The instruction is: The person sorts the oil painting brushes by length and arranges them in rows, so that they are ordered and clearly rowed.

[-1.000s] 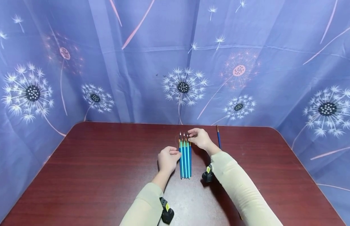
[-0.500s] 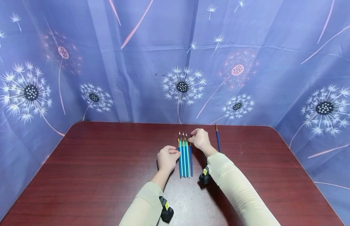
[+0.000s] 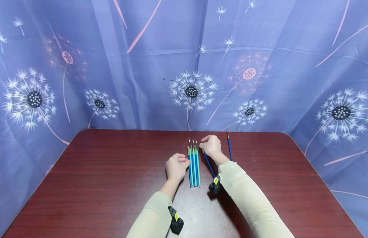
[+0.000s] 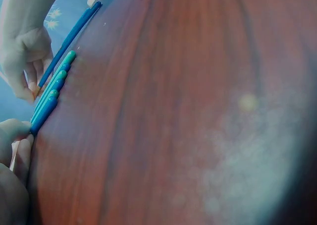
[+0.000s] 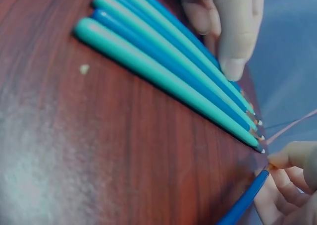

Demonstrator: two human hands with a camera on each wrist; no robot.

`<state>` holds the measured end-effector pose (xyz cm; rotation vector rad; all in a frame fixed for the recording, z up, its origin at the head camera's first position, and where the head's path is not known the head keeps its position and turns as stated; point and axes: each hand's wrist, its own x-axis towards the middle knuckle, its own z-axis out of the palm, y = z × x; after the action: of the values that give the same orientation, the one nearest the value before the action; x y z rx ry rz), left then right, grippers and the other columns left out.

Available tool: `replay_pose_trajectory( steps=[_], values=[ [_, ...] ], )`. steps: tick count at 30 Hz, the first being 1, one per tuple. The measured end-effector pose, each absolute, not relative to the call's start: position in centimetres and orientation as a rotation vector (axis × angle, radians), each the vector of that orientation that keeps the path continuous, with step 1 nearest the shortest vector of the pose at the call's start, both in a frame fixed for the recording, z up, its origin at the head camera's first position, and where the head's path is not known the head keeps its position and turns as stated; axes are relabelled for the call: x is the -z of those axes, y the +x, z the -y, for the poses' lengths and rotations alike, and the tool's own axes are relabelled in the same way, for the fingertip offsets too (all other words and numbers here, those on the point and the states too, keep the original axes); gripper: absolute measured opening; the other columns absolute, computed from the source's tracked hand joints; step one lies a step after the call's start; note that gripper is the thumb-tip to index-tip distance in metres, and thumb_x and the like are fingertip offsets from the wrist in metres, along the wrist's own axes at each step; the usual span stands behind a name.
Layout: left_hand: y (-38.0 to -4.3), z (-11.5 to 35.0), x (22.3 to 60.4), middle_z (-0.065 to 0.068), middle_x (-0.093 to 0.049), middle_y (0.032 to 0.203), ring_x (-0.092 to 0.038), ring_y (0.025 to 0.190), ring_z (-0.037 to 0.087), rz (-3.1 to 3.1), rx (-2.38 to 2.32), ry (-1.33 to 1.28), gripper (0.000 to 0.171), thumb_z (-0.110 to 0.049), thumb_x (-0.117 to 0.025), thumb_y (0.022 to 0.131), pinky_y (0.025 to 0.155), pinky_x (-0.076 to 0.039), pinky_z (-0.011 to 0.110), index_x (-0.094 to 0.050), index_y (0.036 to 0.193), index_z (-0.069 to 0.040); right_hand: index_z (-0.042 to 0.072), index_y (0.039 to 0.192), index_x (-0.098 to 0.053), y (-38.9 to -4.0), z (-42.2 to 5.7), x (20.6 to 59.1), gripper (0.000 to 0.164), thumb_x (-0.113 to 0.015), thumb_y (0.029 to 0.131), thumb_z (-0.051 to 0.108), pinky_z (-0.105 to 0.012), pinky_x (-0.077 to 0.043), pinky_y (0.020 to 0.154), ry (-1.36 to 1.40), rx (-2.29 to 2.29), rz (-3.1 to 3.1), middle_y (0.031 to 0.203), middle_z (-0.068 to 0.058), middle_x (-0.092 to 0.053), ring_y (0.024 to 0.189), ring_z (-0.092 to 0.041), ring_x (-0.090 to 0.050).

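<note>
A row of alternating teal and blue paintbrushes (image 3: 194,168) lies side by side on the table, bristles toward the back. My left hand (image 3: 175,168) rests at the row's left side, its fingertips against the outermost blue brush; the right wrist view shows a fingertip (image 5: 233,69) on that brush. My right hand (image 3: 212,145) pinches a separate blue paintbrush (image 3: 209,165) near its bristle end, right of the row. That brush slants, its handle end toward my right wrist. In the right wrist view, the pinched blue brush (image 5: 245,197) stands apart from the teal brush (image 5: 163,81) at the row's edge.
Another blue paintbrush (image 3: 229,145) lies near the back edge, right of my right hand, partly hidden by the sleeve. A dandelion-patterned curtain (image 3: 148,82) hangs behind the dark red wooden table (image 3: 97,185). Black wrist cameras (image 3: 176,224) sit at both cuffs.
The right-hand blue paintbrush has come away from the row; its handle end has swung right, so it slants. The left hand stays at the row's left side.
</note>
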<state>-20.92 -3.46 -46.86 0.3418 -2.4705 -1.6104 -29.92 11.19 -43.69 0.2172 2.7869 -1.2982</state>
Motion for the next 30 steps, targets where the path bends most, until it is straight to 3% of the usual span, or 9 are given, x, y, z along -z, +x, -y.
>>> replay_pose_trajectory(
  steps=[5, 13, 19, 27, 30],
  values=[
    [-21.0, 3.4, 47.0, 0.002, -0.075, 0.085, -0.072, 0.079, 0.014, 2.462, 1.607, 0.334, 0.022, -0.021, -0.076, 0.078, 0.076, -0.055, 0.037, -0.069, 0.096, -0.009, 0.000, 0.106, -0.064, -30.1, -11.7, 43.6, 0.022, -0.064, 0.086, 0.008, -0.025, -0.050, 0.048, 0.270, 1.613, -2.537, 0.071, -0.013, -0.069, 0.056, -0.015, -0.064],
    [-21.0, 3.4, 47.2, 0.003, -0.075, 0.086, -0.072, 0.078, 0.015, 2.452, 1.607, 0.312, 0.021, -0.019, -0.076, 0.078, 0.076, -0.055, 0.036, -0.069, 0.096, -0.009, -0.006, 0.110, -0.062, -29.8, -12.4, 43.9, 0.026, -0.062, 0.088, 0.006, -0.027, -0.057, 0.062, 0.324, 1.828, -2.321, 0.091, -0.015, -0.072, 0.067, -0.013, -0.069],
    [-21.0, 3.4, 47.0, 0.003, -0.075, 0.086, -0.072, 0.079, 0.014, 2.454, 1.611, 0.322, 0.021, -0.019, -0.076, 0.079, 0.078, -0.054, 0.037, -0.069, 0.095, -0.009, -0.004, 0.114, -0.063, -29.5, -13.2, 43.6, 0.028, -0.058, 0.089, 0.008, -0.028, -0.057, 0.063, 0.334, 1.838, -2.236, 0.089, -0.011, -0.071, 0.069, -0.011, -0.069],
    [-21.0, 3.4, 47.0, 0.004, -0.075, 0.086, -0.072, 0.079, 0.015, 2.446, 1.604, 0.317, 0.021, -0.019, -0.076, 0.078, 0.078, -0.054, 0.038, -0.069, 0.095, -0.008, -0.003, 0.127, -0.054, -29.1, -15.0, 43.1, 0.036, -0.052, 0.093, 0.009, -0.026, -0.057, 0.060, 0.347, 1.908, -2.122, 0.108, -0.018, -0.066, 0.068, -0.011, -0.069],
    [-20.9, 3.3, 47.0, 0.004, -0.075, 0.086, -0.072, 0.079, 0.015, 2.447, 1.611, 0.323, 0.021, -0.019, -0.076, 0.078, 0.078, -0.054, 0.038, -0.069, 0.095, -0.008, -0.004, 0.129, -0.052, -29.0, -15.6, 42.9, 0.038, -0.052, 0.093, 0.007, -0.025, -0.056, 0.059, 0.366, 1.939, -2.095, 0.104, -0.015, -0.067, 0.066, -0.009, -0.068]
  ],
)
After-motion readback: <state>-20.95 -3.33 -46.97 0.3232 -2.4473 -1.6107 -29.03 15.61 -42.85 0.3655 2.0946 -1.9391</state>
